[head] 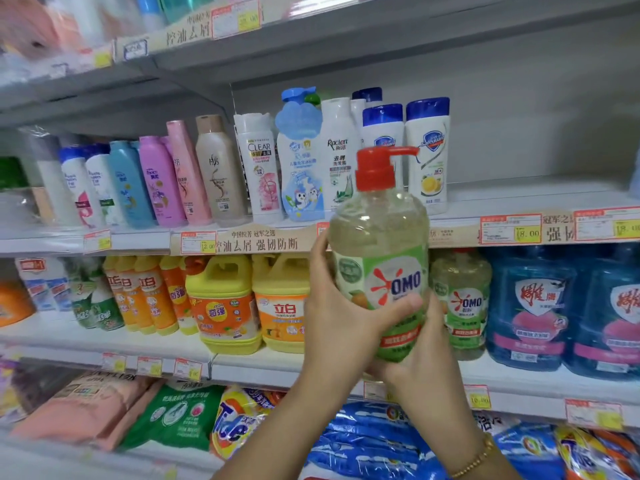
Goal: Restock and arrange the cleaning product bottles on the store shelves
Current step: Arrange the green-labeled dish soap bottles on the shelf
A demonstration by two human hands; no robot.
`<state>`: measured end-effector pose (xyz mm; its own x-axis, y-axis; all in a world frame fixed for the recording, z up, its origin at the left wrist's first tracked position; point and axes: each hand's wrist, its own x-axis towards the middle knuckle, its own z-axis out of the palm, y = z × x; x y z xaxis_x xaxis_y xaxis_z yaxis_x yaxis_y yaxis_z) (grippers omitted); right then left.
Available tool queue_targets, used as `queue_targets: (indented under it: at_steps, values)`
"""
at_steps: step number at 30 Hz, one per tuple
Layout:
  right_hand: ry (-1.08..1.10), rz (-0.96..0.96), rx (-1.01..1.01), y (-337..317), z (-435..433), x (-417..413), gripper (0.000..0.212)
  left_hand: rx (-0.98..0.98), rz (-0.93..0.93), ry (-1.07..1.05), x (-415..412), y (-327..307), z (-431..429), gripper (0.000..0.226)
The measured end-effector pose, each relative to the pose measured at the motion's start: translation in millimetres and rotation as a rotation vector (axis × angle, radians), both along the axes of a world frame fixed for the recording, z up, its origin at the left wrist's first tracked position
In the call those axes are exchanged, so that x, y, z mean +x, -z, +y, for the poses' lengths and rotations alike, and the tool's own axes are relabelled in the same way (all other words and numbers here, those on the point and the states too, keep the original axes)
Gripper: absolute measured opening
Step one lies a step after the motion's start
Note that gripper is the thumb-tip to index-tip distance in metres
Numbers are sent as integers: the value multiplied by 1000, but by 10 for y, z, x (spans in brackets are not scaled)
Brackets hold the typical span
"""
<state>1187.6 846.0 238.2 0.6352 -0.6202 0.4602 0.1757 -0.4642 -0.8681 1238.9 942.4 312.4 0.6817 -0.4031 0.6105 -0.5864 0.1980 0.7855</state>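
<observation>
OMO pump bottle (381,233), clear plastic with yellowish liquid, a green label and a red pump top, is up in the air in front of the shelving, roughly upright, spout pointing right. Sweeping from the left: slim orange-and-yellow detergent bottles (149,292) stand in a row on the white middle shelf (259,363), then two squat yellow handled jugs (221,299) sit side by side. Now the left hand (336,306), wrapped round the held bottle's left side, thumb pressed across the label. The right hand (427,362), a gold bead bracelet (474,459) at the wrist, cups the base and lower right side, fingers curled round behind. Just right of that, a second green-label OMO bottle (462,303) stands on the shelf, close beside big blue translucent jugs (530,306).
</observation>
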Motion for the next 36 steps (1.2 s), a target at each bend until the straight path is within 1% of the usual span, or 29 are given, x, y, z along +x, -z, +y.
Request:
queue_targets:
  at_steps: [1, 3, 4, 6, 7, 8, 9, 10, 11, 13, 14, 16, 17, 18, 20, 22, 24, 26, 28, 30, 33, 35, 36]
  values:
    - [-14, 8, 12, -2, -59, -21, 111, 38, -4, 19, 20, 12, -2, 102]
    - [-124, 15, 36, 26, -207, -80, 100, 141, -23, 126, 110, -17, 31, 94]
    - [-226, 26, 45, 29, -271, -133, 93, 191, -20, 218, 169, -42, 61, 94]
    - [-494, 68, 81, -26, -347, -230, 81, 269, 29, 463, 289, -87, 122, 103]
    - [-635, 81, 101, -65, -350, -262, 81, 299, 55, 583, 324, -103, 137, 105]
    - [-755, 85, 123, -84, -348, -281, 85, 320, 68, 677, 340, -109, 149, 104]
    - [-871, 68, 155, -91, -333, -297, 92, 332, 70, 712, 334, -102, 154, 101]
    - [-954, 60, 180, -74, -322, -302, 96, 334, 68, 693, 307, -97, 154, 95]
    - [-1000, 70, 214, -56, -331, -292, 94, 321, 66, 643, 272, -90, 143, 89]
    - [-959, 109, 265, -57, -339, -303, 88, 266, 98, 544, 201, -91, 112, 83]
    - [-937, 109, 298, -65, -352, -324, 77, 224, 142, 511, 183, -90, 97, 84]
    - [-859, 75, 389, -110, -358, -370, 48, 114, 274, 481, 181, -126, 81, 84]
    - [-835, 66, 427, -166, -342, -401, 44, 66, 342, 485, 192, -159, 84, 83]
    - [-806, 72, 417, -247, -298, -442, 48, 36, 396, 497, 208, -195, 101, 82]
    - [-697, 83, 278, -411, -184, -548, 51, 8, 455, 540, 258, -269, 164, 72]
    - [-611, 71, 154, -546, -81, -619, 53, -22, 486, 599, 324, -327, 218, 53]
    - [-577, 74, 66, -599, -2, -656, 51, -66, 539, 652, 373, -369, 253, 56]
    - [-576, 52, 65, -650, 85, -679, 44, -140, 643, 702, 404, -399, 288, 60]
    - [-602, 16, 171, -690, 131, -699, 40, -203, 728, 694, 416, -430, 328, 66]
    - [-638, -20, 282, -717, 172, -723, 44, -245, 765, 675, 425, -455, 355, 68]
    - [-736, -43, 454, -710, 209, -706, 51, -302, 764, 709, 470, -460, 398, 73]
    - [-812, -18, 623, -675, 249, -657, 59, -317, 737, 761, 510, -432, 403, 76]
    - [-860, -4, 709, -658, 282, -632, 63, -314, 725, 791, 521, -413, 400, 73]
